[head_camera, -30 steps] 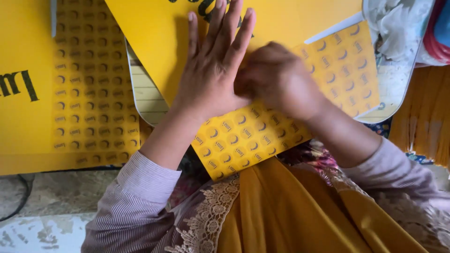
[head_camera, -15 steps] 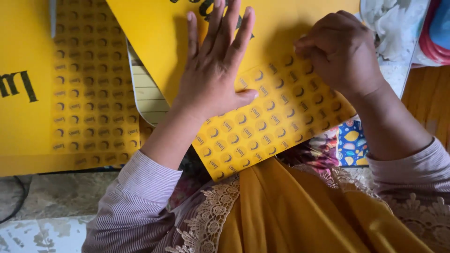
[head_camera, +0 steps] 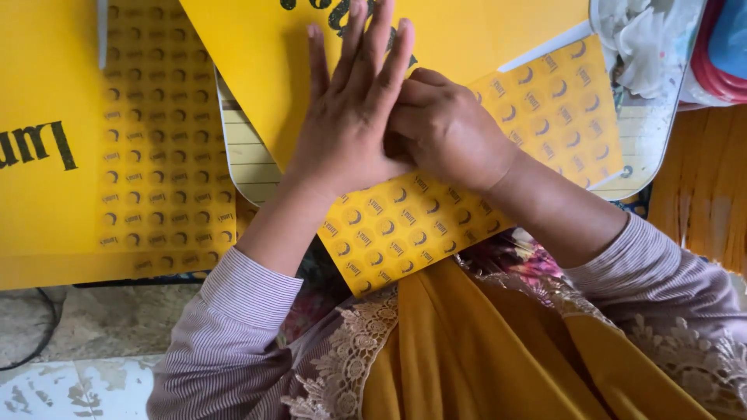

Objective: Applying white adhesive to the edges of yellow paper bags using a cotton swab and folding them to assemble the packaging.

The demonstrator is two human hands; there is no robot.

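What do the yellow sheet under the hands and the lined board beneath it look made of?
Yellow sticker sheet: likely coated paper or thin vinyl, smooth with a slight sheen; it lies flat and thin, printed with rows of round labels. Lined board: probably rigid plastic or laminated board, pale with ruled lines and a rounded edge; not certain. Left hand presses flat, right hand beside it.

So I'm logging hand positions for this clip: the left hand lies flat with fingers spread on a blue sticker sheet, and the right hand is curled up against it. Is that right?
Not quite: the sheet is yellow, not blue. The head view shows the left hand flat with fingers spread on the yellow sticker sheet, and the right hand curled up against it.
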